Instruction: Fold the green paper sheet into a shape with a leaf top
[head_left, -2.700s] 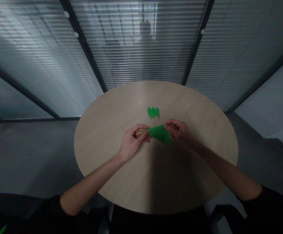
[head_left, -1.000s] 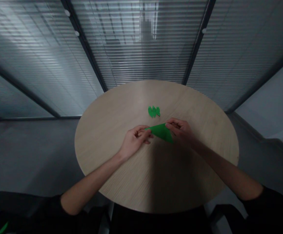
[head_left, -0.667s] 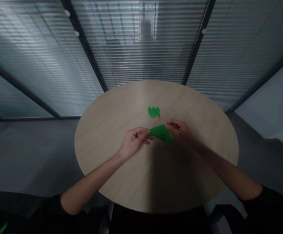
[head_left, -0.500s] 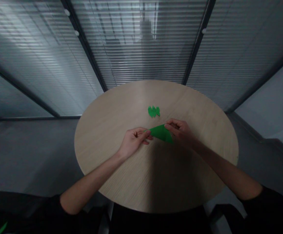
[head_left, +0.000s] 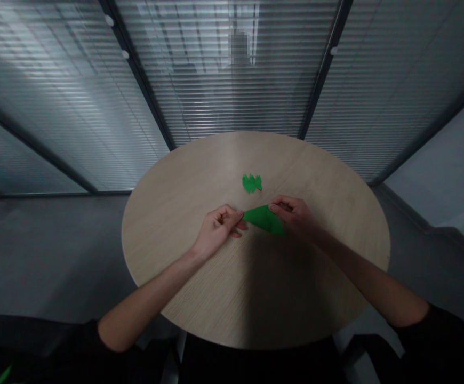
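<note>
A folded sheet of green paper [head_left: 262,217], roughly triangular, is stretched between my two hands above the table. My left hand [head_left: 221,226] pinches its narrow left tip between thumb and index finger, the other fingers curled loosely below. At the paper's upper right edge, my right hand [head_left: 294,212] grips it with thumb and fingertips; part of the right side lies behind or under this hand. Just beyond the paper, a small green paper piece with a jagged, leaf-like outline [head_left: 252,183] lies flat on the table, touched by neither hand.
The round wooden table [head_left: 176,186] fills the middle of the view. Behind it stand glass panels with blinds [head_left: 236,106] in dark frames, showing a faint reflection. Dark chair parts [head_left: 370,346] show at the near edge, and something green [head_left: 4,374] at the bottom left corner.
My left thumb and fingers have shifted slightly left and up toward the paper's tip, uncovering a little more of it. My right hand and the jagged green piece stay almost unchanged.
</note>
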{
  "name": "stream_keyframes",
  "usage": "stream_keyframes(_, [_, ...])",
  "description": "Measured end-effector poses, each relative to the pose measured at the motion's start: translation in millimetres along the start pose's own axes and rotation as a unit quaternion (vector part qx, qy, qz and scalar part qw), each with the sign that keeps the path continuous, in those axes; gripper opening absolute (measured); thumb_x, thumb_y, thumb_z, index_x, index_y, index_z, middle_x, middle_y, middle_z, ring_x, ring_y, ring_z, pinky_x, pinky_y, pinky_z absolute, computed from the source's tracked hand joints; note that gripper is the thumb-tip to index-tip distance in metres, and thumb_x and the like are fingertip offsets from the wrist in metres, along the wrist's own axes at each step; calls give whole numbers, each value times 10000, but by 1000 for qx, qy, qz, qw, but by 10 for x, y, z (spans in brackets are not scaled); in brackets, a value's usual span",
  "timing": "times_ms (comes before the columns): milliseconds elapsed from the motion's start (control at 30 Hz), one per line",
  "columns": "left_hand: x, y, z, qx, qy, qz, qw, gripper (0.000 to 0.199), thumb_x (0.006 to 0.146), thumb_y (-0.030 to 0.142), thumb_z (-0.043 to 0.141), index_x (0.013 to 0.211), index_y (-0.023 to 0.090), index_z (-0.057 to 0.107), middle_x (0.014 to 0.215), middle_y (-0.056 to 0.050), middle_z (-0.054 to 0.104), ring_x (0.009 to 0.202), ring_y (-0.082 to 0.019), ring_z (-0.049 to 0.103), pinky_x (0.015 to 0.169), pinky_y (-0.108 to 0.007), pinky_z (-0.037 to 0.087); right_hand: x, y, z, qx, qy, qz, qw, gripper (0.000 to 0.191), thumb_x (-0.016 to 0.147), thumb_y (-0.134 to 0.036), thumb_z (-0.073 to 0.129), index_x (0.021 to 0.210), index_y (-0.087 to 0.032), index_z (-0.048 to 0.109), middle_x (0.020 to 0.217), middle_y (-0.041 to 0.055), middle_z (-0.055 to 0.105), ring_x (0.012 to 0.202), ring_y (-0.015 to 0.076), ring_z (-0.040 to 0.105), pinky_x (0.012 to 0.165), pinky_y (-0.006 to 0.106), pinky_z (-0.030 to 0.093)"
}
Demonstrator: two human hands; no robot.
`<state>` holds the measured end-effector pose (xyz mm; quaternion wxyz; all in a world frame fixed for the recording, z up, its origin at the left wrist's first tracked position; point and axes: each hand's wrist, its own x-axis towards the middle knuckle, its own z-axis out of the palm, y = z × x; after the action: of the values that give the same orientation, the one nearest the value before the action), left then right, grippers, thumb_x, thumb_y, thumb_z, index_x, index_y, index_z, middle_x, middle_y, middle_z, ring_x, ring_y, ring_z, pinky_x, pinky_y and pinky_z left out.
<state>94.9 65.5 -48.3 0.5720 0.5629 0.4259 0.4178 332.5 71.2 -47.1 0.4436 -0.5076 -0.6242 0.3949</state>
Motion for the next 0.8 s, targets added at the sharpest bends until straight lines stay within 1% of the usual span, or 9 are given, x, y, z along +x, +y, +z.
stream_keyframes(67, [3, -11, 1, 19, 7, 12, 1000, 367, 942, 502, 651, 768, 187, 575, 743, -70, 731, 665, -161, 688, 592, -269, 565, 10, 18, 5, -9, 3, 1, 1000, 267, 835, -452, 661, 797, -188, 679, 677, 4, 599, 610, 145, 526, 551, 275, 387])
stream_keyframes(133, [1, -17, 0, 72, 49, 57, 995, 347, 993, 481, 575, 804, 190, 573, 757, -63, 701, 680, -165, 662, 625, -296, 569, 26, 54, 14, -31, 5, -1, 999, 277, 844, -458, 643, 801, -187, 682, 690, 19, 629, 620, 155, 555, 560, 281, 411])
stream_keyframes(200, [-16, -15, -2, 174, 110, 151, 967, 276, 1014, 415, 554, 872, 183, 602, 845, -73, 683, 784, -188, 654, 721, -344, 580, 42, 107, 31, -69, -3, -5, 998, 278, 864, -450, 615, 808, -188, 689, 710, 33, 665, 631, 164, 586, 569, 285, 430])
stream_keyframes(233, [-33, -14, 1, 235, 129, 207, 941, 225, 1017, 369, 556, 917, 179, 621, 905, -83, 676, 857, -204, 648, 783, -372, 579, 49, 135, 43, -83, -10, -6, 997, 270, 868, -437, 614, 809, -187, 697, 724, 40, 682, 642, 170, 604, 576, 287, 438])
stream_keyframes(300, [-84, -20, 23, 344, 92, 305, 883, 180, 1035, 287, 524, 1000, 168, 653, 995, -106, 667, 973, -240, 631, 886, -434, 563, 57, 189, 68, -98, -17, -7, 995, 241, 869, -403, 627, 809, -186, 712, 747, 50, 712, 670, 181, 636, 596, 289, 459])
stream_keyframes(367, [-148, -49, 73, 402, -13, 350, 846, 235, 1061, 232, 452, 1129, 145, 659, 1081, -138, 676, 1007, -257, 638, 890, -447, 575, 59, 227, 89, -117, -22, -10, 993, 224, 876, -368, 622, 796, -183, 717, 766, 59, 735, 697, 190, 664, 630, 292, 482])
stream_keyframes(467, [-228, -131, 183, 450, -86, 383, 802, 282, 1057, 246, 477, 1257, 128, 637, 1189, -169, 684, 1044, -298, 655, 900, -487, 595, 56, 238, 98, -153, -21, -14, 988, 196, 877, -323, 619, 804, -176, 726, 771, 65, 751, 705, 196, 680, 651, 294, 483])
stream_keyframes(500, [-244, -159, 218, 459, -91, 384, 796, 278, 1064, 263, 487, 1260, 139, 642, 1211, -163, 687, 1078, -304, 657, 937, -499, 592, 54, 232, 98, -167, -20, -15, 986, 185, 874, -311, 624, 808, -175, 730, 766, 65, 752, 694, 195, 676, 649, 295, 474])
stream_keyframes(800, [-255, -192, 303, 495, -133, 332, 792, 262, 1049, 297, 546, 1217, 141, 673, 1245, -165, 669, 1158, -322, 629, 999, -535, 581, 47, 178, 106, -240, -23, -30, 970, 154, 854, -272, 635, 764, -180, 720, 751, 55, 731, 678, 176, 619, 647, 289, 421])
